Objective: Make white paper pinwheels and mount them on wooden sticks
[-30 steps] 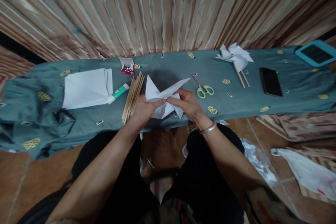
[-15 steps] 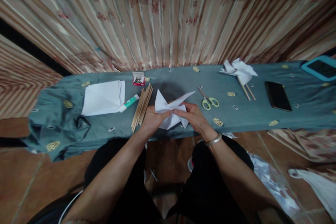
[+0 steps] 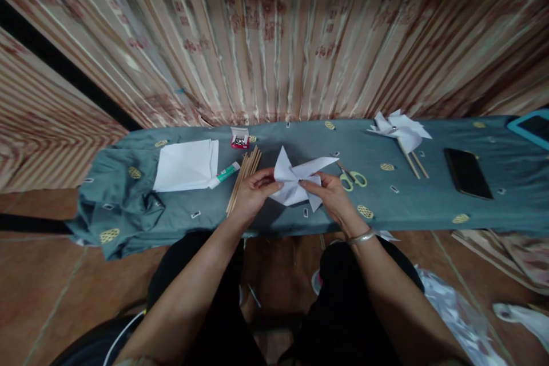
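1. Now both hands pinched on the white paper pinwheel [image 3: 298, 182] over the table's near edge: left hand [image 3: 254, 194] at its left flap, right hand [image 3: 328, 194] at its centre
2. Since a second ago: paper lowered nearer the cloth-covered table [image 3: 429, 206], blades spread flatter; grip unchanged
3. Judged: folds gathered at centre, fixing not yet done
4. Alongside left: wooden sticks [image 3: 243, 183], glue tube [image 3: 223, 174], pin box [image 3: 239, 138]; right: scissors [image 3: 352, 176]
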`<state>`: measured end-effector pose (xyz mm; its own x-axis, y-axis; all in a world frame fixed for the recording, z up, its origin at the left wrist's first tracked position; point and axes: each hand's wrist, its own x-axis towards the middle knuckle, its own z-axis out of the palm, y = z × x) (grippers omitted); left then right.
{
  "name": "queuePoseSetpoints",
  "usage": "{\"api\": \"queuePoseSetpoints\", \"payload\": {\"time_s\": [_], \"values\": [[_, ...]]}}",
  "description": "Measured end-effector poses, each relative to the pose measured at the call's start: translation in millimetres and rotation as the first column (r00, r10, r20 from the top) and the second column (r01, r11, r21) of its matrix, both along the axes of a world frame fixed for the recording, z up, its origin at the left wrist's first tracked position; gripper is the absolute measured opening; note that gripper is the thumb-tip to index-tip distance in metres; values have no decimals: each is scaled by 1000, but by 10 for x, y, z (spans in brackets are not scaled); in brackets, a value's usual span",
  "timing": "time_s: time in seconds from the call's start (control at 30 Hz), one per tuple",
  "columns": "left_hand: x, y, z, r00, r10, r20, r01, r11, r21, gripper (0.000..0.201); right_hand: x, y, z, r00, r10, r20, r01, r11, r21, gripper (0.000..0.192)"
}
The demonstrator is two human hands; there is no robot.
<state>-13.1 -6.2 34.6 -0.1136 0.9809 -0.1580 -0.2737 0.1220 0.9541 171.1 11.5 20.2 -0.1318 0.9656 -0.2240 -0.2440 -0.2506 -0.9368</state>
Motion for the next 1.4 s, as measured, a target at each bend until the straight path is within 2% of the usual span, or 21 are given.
{"api": "queuePoseSetpoints", "payload": {"time_s": [0.1, 0.13, 0.27, 0.47, 0.53, 0.6, 0.67, 0.7, 0.73, 0.8, 1.0, 1.03, 1.1, 1.27, 1.4], "values": [[-176, 64, -27, 987, 150, -61, -146, 987, 68, 37, 121, 20, 39, 1000, -17, -5, 17, 1000, 20, 35], [-232, 76, -38, 983, 167, -82, -161, 984, 71, 35, 160, 21, 50, 1000, -17, -7, 17, 1000, 26, 34], [-378, 88, -97, 964, 140, -225, -126, 989, 77, 24, 272, 16, 64, 999, -32, -12, 32, 999, 33, 33], [-414, 136, -196, 918, 94, -385, -75, 995, 66, 24, 350, 7, 58, 999, -44, -4, 44, 998, 35, 33], [-420, 189, -214, 881, 68, -468, -47, 997, 56, 24, 373, -1, 65, 999, -42, -1, 42, 998, 44, 34], [-434, 262, -224, 784, 38, -620, -1, 998, 60, 29, 391, -12, 73, 999, -36, 4, 35, 998, 51, 35], [-453, 348, -229, 606, 29, -795, 66, 994, 87, 28, 397, -26, 79, 1000, -24, 5, 23, 999, 41, 35], [-463, 393, -231, 489, 35, -871, 109, 989, 100, 23, 395, -34, 83, 1000, -14, 2, 14, 999, 32, 35], [-470, 435, -231, 403, 37, -914, 138, 985, 100, 15, 390, -42, 87, 1000, -5, -2, 5, 1000, 23, 36], [-476, 506, -229, 247, 17, -969, 177, 982, 62, 14, 373, -59, 97, 1000, 12, -7, -12, 1000, 12, 36], [-431, 591, -195, -79, -72, -994, 183, 979, -85, 22, 337, -89, 80, 992, 115, 43, -117, 992, 42, 35], [-423, 598, -189, -118, -83, -990, 179, 978, -103, 23, 337, -92, 67, 991, 122, 53, -124, 991, 47, 35], [-412, 613, -180, -146, -92, -985, 173, 978, -117, 24, 337, -97, 43, 990, 126, 62, -130, 990, 57, 35], [-410, 650, -164, -130, -99, -986, 167, 979, -121, 25, 319, -125, 58, 985, 161, 68, -165, 984, 66, 31], [-392, 661, -139, -148, -138, -979, 146, 976, -159, 26, 312, -144, 56, 984, 163, 76, -168, 984, 66, 30]]}}
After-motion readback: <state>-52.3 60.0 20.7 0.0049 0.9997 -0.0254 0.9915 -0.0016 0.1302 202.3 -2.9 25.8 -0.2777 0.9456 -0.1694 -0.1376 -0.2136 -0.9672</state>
